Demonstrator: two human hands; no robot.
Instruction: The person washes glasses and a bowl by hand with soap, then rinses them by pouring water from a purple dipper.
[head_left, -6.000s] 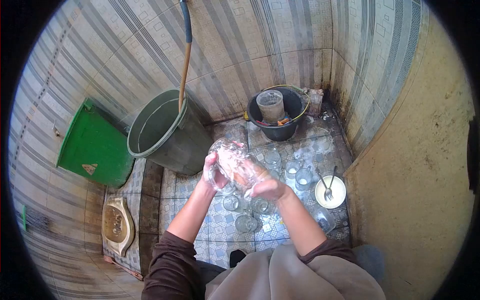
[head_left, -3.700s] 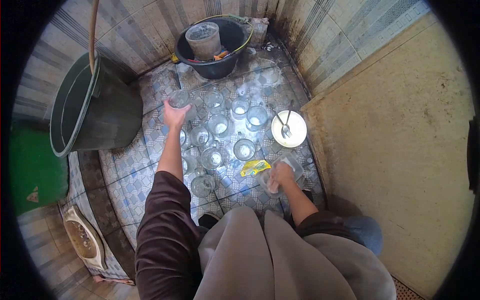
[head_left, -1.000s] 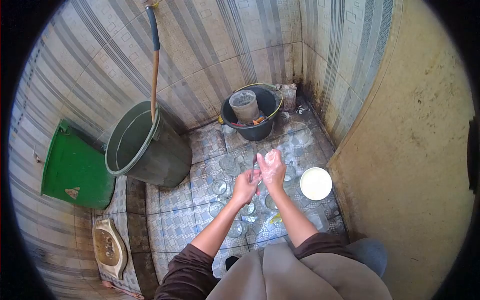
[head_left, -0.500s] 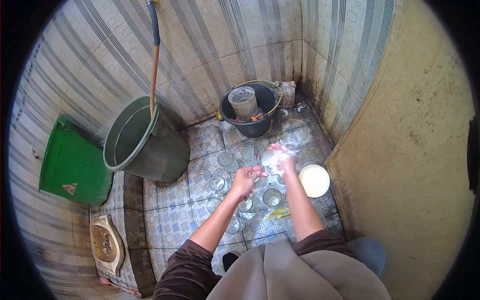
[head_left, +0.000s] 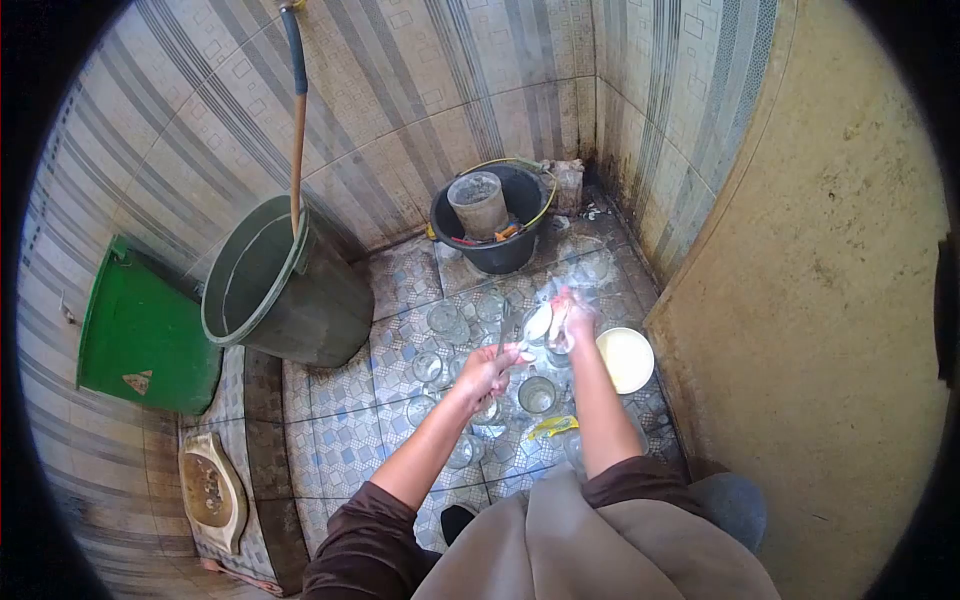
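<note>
My left hand [head_left: 484,376] is closed around thin, shiny pieces that look like spoons. One pale oval spoon bowl [head_left: 538,322] shows between my two hands. My right hand [head_left: 577,322] is closed, with white foam on its fingers. It grips a foamy, pinkish-white wad [head_left: 560,308] whose exact kind I cannot make out. Below the hands, several clear glass mugs stand on the tiled floor, among them a glass mug [head_left: 538,395] close under my right forearm. Beside my right wrist sits a round white tub [head_left: 626,361] with pale contents.
A black bucket [head_left: 495,255] holding a grey container stands by the back wall. To the left are a large grey-green bin [head_left: 335,320] with a hose and a green tub [head_left: 150,330]. A yellow packet [head_left: 552,428] lies near my feet. The tan panel [head_left: 800,330] bounds the right side.
My right hand has shifted slightly, and the smeared white foam there now shows as a distinct spoon bowl and wad. The whole view has moved a little; my left hand stays closed.
</note>
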